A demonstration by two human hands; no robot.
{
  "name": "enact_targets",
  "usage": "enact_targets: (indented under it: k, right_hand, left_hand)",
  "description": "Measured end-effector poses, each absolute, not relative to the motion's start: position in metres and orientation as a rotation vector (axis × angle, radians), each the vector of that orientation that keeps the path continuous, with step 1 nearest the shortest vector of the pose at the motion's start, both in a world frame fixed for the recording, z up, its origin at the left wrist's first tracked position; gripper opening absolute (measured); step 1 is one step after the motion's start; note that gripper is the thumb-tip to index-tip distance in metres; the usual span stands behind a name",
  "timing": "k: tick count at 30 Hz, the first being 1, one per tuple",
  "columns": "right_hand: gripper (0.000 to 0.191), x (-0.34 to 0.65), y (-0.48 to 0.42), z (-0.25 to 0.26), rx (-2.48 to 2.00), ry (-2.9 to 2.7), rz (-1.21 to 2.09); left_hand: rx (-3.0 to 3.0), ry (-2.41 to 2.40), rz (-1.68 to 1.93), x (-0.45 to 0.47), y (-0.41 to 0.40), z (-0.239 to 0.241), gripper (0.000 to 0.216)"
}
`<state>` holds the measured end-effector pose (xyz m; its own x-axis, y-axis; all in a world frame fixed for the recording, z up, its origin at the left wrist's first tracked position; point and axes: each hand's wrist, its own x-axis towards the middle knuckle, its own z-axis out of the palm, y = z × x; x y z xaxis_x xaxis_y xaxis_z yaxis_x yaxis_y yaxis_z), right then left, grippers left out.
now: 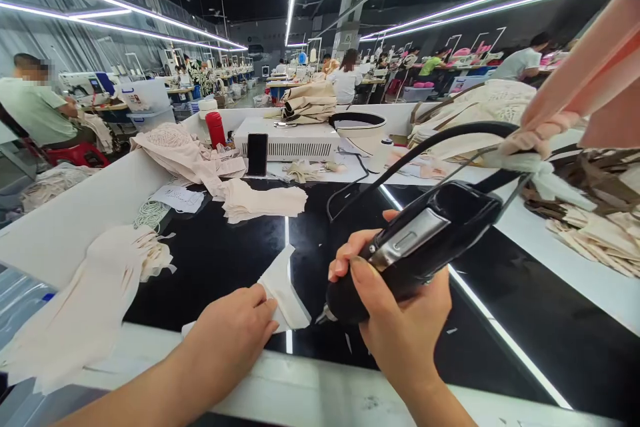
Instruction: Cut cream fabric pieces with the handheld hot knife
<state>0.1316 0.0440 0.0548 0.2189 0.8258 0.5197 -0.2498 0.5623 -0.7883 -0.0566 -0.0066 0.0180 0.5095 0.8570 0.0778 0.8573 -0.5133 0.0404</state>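
Observation:
My right hand (395, 320) is wrapped round a black hand-held cutting tool (420, 247), its metal tip pointing down at the black glossy table (210, 260). A black cable (400, 160) runs from the tool's back end. My left hand (233, 333) lies with its fingers pressed on a small cream fabric piece (283, 287) at the table's front edge. The tool's tip sits just right of that piece, close to its lower corner.
A stack of cream fabric pieces (260, 200) lies further back, a long pile (90, 300) at the left. A white machine (290, 137) with a phone (257, 153) leaning on it and a red bottle (215, 129) stand behind. Fabric heaps (595, 233) fill the right. Other people work at distant tables.

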Motion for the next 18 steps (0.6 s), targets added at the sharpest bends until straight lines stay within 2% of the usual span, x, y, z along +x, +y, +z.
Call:
enact_targets:
  k: [7,13,18]
  right_hand:
    - [0.033,0.12,0.042,0.05,-0.636,-1.083,0.799]
    - [0.034,0.118,0.041,0.049,-0.64,-1.094,0.805]
    - [0.037,0.119,0.041,0.049,-0.616,-1.111,0.807]
  left_hand:
    - [-2.716,-1.273,-0.299,-0.065,-0.005,0.009,0.027]
    - [-2.875,-0.789,-0.402,-0.056,0.004,0.008,0.021]
    - [-2.86,-0.711,-0.472,-0.054,0.015,-0.007,0.022]
